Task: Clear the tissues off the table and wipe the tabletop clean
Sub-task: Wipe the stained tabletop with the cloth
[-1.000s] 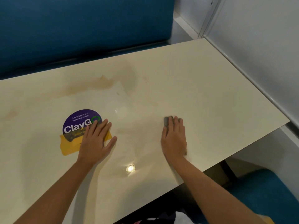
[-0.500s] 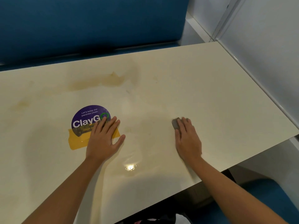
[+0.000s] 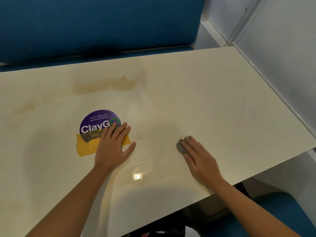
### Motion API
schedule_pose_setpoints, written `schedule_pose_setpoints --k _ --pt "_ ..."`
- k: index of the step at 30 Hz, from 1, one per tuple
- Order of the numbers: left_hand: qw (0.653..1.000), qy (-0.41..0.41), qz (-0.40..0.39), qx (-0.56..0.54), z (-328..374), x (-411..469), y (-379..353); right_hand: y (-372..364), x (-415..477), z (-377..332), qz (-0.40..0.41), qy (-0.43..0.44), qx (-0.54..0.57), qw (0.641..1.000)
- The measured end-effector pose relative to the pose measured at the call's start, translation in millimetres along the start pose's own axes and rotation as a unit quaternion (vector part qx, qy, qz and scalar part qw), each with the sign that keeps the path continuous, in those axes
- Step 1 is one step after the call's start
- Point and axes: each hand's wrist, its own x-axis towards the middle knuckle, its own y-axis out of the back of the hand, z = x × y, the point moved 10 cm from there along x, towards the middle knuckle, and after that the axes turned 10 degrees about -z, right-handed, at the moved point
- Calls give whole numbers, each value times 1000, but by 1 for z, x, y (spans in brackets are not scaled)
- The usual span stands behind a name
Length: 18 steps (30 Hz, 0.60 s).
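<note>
Since the earlier frame the right hand (image 3: 201, 161) has slid the grey cloth (image 3: 179, 148) a little nearer the table's (image 3: 213, 100) front edge and toward the left hand (image 3: 112, 149). Both hands lie flat with straight fingers: the right presses the cloth, the left rests on the purple sticker (image 3: 94, 123). The brown stain (image 3: 106, 85) lies beyond and left of the cloth, its long axis running along the far edge. The left hand is nearer it, but the right has the cloth. The right hand's fingers hide most of the cloth. No tissues show on the table.
</note>
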Motion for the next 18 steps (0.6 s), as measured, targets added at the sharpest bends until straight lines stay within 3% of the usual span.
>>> schedule_pose_setpoints --k 5,7,9,15,18 --pt "1000 -1 3 2 1 -1 0 9 27 30 97 -222 10 970" --pt "1000 0 3 -1 1 -1 0 9 40 16 118 -265 27 956" --pt "1000 3 -2 -6 1 -1 0 4 53 -10 110 -235 30 965" --pt "1000 5 -8 -10 0 -2 -2 -4 58 -30 13 -7 -15 1000" --pt "999 14 7 -43 -1 2 5 9 67 7 17 3 -47 999"
